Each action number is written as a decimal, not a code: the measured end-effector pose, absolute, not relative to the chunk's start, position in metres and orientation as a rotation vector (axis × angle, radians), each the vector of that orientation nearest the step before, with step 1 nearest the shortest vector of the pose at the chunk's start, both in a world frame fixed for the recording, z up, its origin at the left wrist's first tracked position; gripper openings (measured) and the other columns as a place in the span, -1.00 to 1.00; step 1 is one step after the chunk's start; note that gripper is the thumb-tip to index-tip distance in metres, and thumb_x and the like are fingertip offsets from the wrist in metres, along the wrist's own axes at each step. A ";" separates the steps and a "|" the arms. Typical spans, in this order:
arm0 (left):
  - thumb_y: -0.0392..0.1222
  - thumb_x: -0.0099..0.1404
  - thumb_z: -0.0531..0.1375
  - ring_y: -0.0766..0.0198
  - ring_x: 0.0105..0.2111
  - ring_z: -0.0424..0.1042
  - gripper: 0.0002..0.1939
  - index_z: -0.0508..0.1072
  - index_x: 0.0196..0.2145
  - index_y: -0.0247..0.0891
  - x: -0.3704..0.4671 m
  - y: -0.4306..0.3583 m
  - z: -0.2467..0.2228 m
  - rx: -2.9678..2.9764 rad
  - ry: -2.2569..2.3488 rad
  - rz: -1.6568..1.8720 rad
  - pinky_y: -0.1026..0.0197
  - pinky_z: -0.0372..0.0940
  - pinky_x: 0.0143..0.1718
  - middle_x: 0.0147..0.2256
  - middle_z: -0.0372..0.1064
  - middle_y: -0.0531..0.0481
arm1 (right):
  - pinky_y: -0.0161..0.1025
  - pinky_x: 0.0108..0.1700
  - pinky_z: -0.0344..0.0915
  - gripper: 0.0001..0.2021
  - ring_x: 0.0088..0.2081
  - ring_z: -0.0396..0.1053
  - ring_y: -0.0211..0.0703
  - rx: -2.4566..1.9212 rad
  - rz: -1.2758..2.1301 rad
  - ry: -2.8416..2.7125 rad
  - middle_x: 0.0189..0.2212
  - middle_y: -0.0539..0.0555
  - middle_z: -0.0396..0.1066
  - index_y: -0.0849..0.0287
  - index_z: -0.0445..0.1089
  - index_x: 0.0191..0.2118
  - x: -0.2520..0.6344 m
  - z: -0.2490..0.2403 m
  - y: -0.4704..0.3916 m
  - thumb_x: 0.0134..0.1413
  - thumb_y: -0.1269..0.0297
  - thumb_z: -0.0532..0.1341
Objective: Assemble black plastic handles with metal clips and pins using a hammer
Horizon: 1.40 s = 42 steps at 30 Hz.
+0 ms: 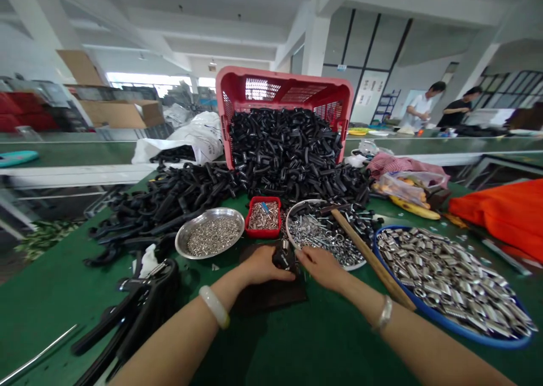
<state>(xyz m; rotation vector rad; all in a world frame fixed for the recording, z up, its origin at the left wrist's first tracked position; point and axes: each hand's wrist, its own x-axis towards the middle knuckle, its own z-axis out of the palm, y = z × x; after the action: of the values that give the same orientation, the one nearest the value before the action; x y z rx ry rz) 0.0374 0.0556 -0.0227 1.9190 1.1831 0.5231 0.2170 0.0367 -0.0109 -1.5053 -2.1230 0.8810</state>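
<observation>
Gripping a small black part [283,259] over the dark plate [275,300], the left hand [257,267] wraps thumb and fingers about it, probably to keep it steady. The part's bright metal end seems to point up and away from the person; its long axis (the fingers cover much of it) I cannot tell. Just beside it, the right hand [320,267] has narrowed fingers; whether they pinch anything is unclear. Beyond, the silver bowl [182,243], red box [263,233] and white bowl [357,266] form a row, presumably for easy reach. Farther off, the red crate [297,79] faces its mouth this way, likely keeping the black pieces [288,148] accessible.
</observation>
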 end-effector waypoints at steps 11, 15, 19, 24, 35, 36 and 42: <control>0.27 -0.05 0.11 0.01 -0.22 0.32 -0.34 0.35 -0.11 -0.26 0.016 0.051 -0.013 2.715 1.683 0.019 0.10 0.20 -0.26 -0.20 0.33 -0.20 | -0.24 -0.20 0.21 -0.69 -0.19 0.30 -0.09 -1.451 -0.062 -2.679 -0.27 0.16 0.34 0.18 0.38 -0.24 0.194 -0.023 0.056 0.15 0.14 -0.04; 0.32 0.03 0.01 -0.01 -0.10 0.23 -0.28 0.25 0.04 -0.18 0.004 0.049 -0.013 2.813 1.616 0.063 0.08 0.17 -0.17 -0.07 0.24 -0.19 | -0.28 -0.27 0.23 -0.72 -0.23 0.31 -0.13 -1.541 -0.119 -2.595 -0.25 0.14 0.34 0.14 0.37 -0.21 0.205 -0.015 0.043 0.13 0.15 -0.01; 0.23 0.21 -0.17 0.13 -0.15 0.30 -0.45 0.31 -0.02 -0.05 -0.003 0.086 0.004 2.635 1.653 0.180 0.17 0.19 -0.21 -0.07 0.28 -0.05 | -0.23 -0.28 0.26 -0.69 -0.20 0.30 -0.06 -1.695 -0.396 -2.284 -0.24 0.17 0.35 0.16 0.37 -0.17 0.247 0.001 0.032 0.13 0.14 -0.02; 0.07 0.13 0.08 0.15 -0.20 0.36 -0.67 0.44 -0.18 -0.02 0.009 0.151 0.009 2.337 1.884 0.084 0.21 0.20 -0.23 -0.17 0.39 0.00 | -0.14 -0.33 0.31 -0.69 -0.31 0.35 -0.03 -1.873 -0.579 -2.099 -0.34 0.19 0.38 0.21 0.41 -0.25 0.314 0.002 0.016 0.10 0.16 0.00; 0.00 0.17 0.06 0.25 -0.27 0.38 -0.75 0.45 -0.28 -0.10 0.013 0.164 -0.008 2.308 1.884 0.246 0.29 0.19 -0.32 -0.25 0.44 0.05 | -0.09 -0.18 0.33 -0.64 -0.25 0.35 -0.05 -1.805 -0.371 -2.135 -0.22 0.20 0.34 0.23 0.40 -0.22 0.348 -0.020 0.009 0.10 0.12 -0.02; 0.00 0.17 0.07 0.24 -0.27 0.38 -0.75 0.45 -0.28 -0.11 0.010 0.161 -0.006 2.300 1.895 0.281 0.29 0.19 -0.32 -0.26 0.44 0.04 | -0.09 -0.19 0.33 -0.64 -0.26 0.35 -0.05 -1.807 -0.352 -2.126 -0.21 0.21 0.33 0.23 0.40 -0.22 0.349 -0.021 0.009 0.09 0.11 -0.03; -0.05 0.10 0.12 0.26 -0.38 0.37 -0.79 0.45 -0.39 -0.21 0.000 0.146 -0.001 2.203 1.834 0.534 0.28 0.19 -0.38 -0.39 0.43 0.02 | -0.08 -0.25 0.35 -0.63 -0.29 0.36 -0.05 -1.815 -0.323 -2.094 -0.19 0.21 0.31 0.22 0.41 -0.23 0.348 -0.022 0.008 0.08 0.10 -0.03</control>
<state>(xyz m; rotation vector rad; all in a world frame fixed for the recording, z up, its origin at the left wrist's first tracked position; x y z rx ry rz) 0.0001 0.1456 -0.0009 2.2032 1.8336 0.5336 0.3477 0.0078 -0.0216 -1.8150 -2.0944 -0.3225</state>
